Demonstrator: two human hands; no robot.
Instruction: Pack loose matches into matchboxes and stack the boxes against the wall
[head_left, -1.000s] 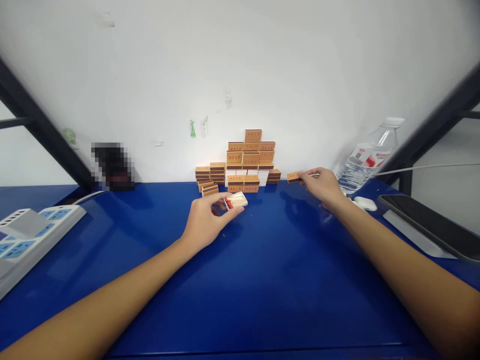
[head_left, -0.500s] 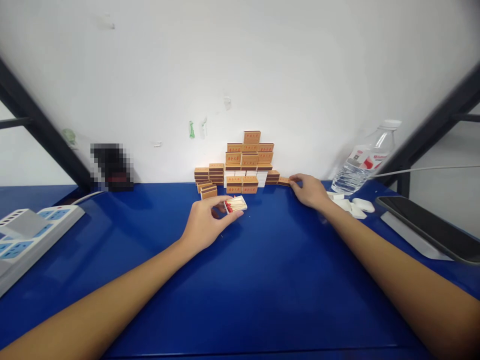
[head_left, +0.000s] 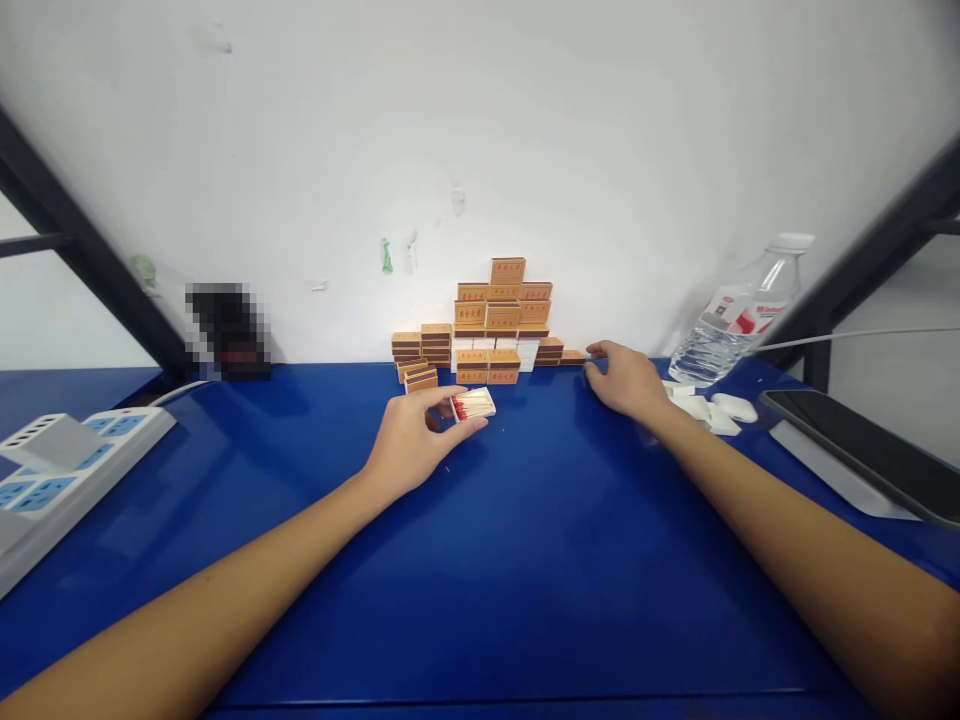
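Observation:
My left hand [head_left: 409, 440] pinches an open matchbox tray [head_left: 474, 404] between thumb and fingers; red-headed matches lie in it. My right hand [head_left: 621, 378] is at the right end of the stacked boxes, its thumb and fingers apart, right beside a flat matchbox [head_left: 572, 357]. Whether a fingertip still touches that box is hard to tell. Behind the left hand stands a stepped stack of matchboxes [head_left: 503, 317] against the wall, with white trays [head_left: 527, 353] among the lower layers. More matchboxes [head_left: 421, 378] lean together close to the left fingers.
A water bottle [head_left: 739, 315], white earphone case [head_left: 733, 407] and phone [head_left: 862, 445] are on the right. On the left are a power strip [head_left: 139, 422] and a blurred dark object [head_left: 229, 330]. The blue table [head_left: 487, 580] meets a white wall [head_left: 300, 150].
The right fingers have drawn slightly right, off the top of the end matchbox, which now lies straighter in the row. My left hand keeps its hold on the tray. The view shifts slightly.

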